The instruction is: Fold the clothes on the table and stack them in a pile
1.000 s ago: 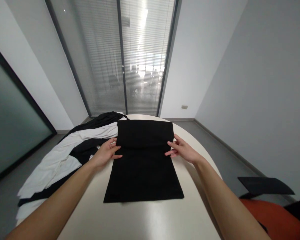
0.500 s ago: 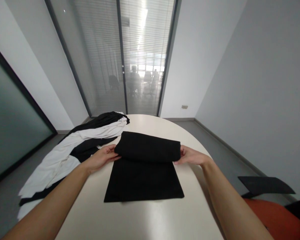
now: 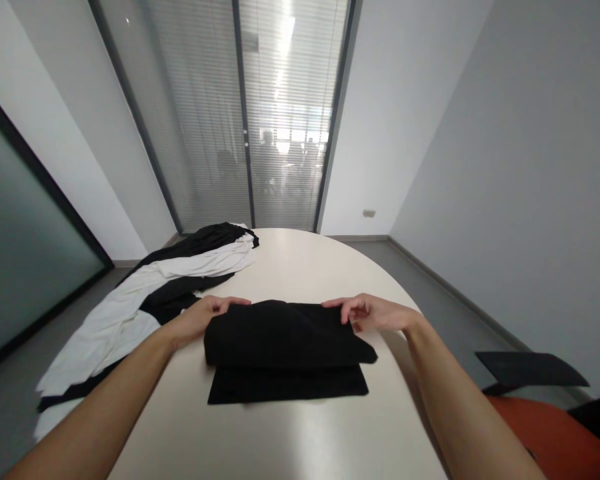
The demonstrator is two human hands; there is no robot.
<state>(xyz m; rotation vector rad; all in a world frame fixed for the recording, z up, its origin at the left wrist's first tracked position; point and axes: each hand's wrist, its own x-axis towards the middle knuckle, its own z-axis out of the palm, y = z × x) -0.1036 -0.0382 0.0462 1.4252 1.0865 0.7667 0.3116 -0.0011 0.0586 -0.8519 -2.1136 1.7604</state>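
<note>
Folding nearer, your black garment [image 3: 285,340] is looking soft; left hand [image 3: 200,318] and right hand [image 3: 375,311] are touching its far corners, likely best holds, grip unclear.

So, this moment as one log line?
left hand: touching cloth | right hand: touching cloth | cloth: partly folded, on table

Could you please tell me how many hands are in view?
2: the left hand at the far left of the folded black cloth, and the right hand at its far right. I see no others.
</note>
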